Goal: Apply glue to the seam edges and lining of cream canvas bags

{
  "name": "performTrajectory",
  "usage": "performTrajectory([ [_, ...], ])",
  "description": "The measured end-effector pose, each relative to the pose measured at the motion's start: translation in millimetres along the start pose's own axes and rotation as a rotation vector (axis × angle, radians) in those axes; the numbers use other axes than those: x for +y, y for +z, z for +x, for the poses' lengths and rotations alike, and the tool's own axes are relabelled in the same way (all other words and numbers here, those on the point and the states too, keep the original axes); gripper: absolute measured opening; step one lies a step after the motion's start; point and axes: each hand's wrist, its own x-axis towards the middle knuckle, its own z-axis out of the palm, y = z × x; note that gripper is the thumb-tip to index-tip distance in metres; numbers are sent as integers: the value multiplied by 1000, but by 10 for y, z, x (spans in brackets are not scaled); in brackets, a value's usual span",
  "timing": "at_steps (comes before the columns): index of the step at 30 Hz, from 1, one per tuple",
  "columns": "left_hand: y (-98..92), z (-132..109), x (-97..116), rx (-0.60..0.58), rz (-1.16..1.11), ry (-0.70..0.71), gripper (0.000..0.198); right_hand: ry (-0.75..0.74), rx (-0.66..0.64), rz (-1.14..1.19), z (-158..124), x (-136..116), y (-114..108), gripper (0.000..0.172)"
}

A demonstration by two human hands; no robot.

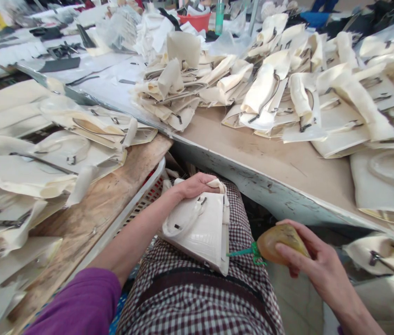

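On my lap rests a cream bag piece point(197, 223) with a looped handle and a dark zipper end. My left hand point(198, 185) is closed on its upper edge, with the fingertips partly hidden by the folded fabric. In my right hand point(308, 253) is a yellowish squeeze bottle point(280, 244), gripped round its body. The bottle's green nozzle point(240, 251) points left, its tip at or very near the right edge of the bag piece; I cannot tell whether they touch. A checked apron point(197, 304) covers my lap beneath the bag.
Many cream bag pieces point(273, 93) are heaped on the brown worktable point(217, 128) ahead. More lie on the wooden board point(113, 200) at left. A white plastic basket point(144, 200) stands beside my left forearm. Farther back are a red tub point(196, 21) and a green bottle point(219, 17).
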Motion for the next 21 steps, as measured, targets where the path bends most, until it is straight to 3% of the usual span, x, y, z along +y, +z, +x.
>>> performTrajectory([
  [4,4,1,14,-3,5,4,28,21,-40,4,25,62,-12,54],
  [13,-6,14,-3,6,11,-7,27,-112,180,43,228,114,66,59],
  [17,-5,7,-3,11,12,3,25,-126,116,28,190,110,42,55],
  [21,4,8,0,11,16,4,25,-39,-10,23,86,5,30,48],
])
